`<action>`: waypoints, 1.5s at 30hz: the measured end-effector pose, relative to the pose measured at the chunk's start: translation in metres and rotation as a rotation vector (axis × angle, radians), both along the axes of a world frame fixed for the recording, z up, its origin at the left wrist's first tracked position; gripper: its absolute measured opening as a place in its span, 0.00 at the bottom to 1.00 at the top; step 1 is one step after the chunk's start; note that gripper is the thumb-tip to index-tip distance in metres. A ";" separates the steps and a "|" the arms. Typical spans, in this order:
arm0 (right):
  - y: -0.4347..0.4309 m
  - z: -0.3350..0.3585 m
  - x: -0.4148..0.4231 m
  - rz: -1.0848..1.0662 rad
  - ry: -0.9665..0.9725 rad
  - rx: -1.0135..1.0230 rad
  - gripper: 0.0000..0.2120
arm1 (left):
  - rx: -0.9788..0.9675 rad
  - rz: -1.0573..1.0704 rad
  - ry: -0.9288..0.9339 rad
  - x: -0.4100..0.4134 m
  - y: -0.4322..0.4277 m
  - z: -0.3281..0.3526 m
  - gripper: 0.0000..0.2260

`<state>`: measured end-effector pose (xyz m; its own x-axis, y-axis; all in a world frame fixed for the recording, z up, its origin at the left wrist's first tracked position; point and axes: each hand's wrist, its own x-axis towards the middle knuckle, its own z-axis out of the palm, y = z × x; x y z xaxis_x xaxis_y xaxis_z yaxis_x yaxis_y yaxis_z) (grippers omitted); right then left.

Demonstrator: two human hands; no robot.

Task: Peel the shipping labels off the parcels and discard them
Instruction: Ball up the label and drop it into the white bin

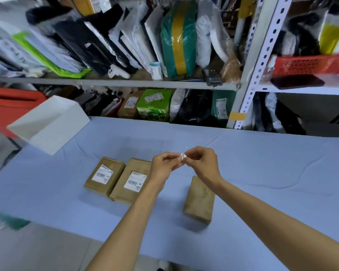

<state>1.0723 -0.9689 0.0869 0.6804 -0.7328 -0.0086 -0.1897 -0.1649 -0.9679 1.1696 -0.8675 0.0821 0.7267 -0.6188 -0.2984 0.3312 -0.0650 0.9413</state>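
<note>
Both hands meet in mid-air above the table, fingertips pinched on one small white wad [182, 157], prob. a peeled label balled up. L hand [162, 165] nips it from one side, R hand [201, 163] from the other. All fingers are curled in tight and neither hand holds anything else. The wad is clear of every parcel.

Just below the R wrist lies a bare parcel [200, 200] in brown wrap w/ no sticker showing on top. Left of it, two more sit side by side, touching: the middle parcel [137, 165] w/ its white label [135, 181] flat in place, and the left parcel [111, 163] likewise w/ its own label [102, 174].

My read: one done, two to go, and the step in hand is scrunch-then-discard. Next move needs a drop spot. The white box [51, 124], open and tilted at the far-left corner of the blue cloth [262, 173], looks the likeliest bin, though I can't tell for sure. Adhesive may cling to the fingers, so a flick or scrape may be needed on release.
</note>
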 end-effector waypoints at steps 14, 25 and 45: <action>0.134 0.009 0.115 0.393 0.018 -0.054 0.06 | 0.127 0.390 -0.131 0.066 0.163 0.011 0.05; 0.286 0.023 0.238 0.573 0.042 -0.220 0.05 | 0.411 0.324 -0.337 0.174 0.329 0.033 0.05; 0.325 0.049 0.494 0.765 0.197 -0.578 0.09 | 1.156 -0.131 -0.713 0.429 0.385 0.068 0.12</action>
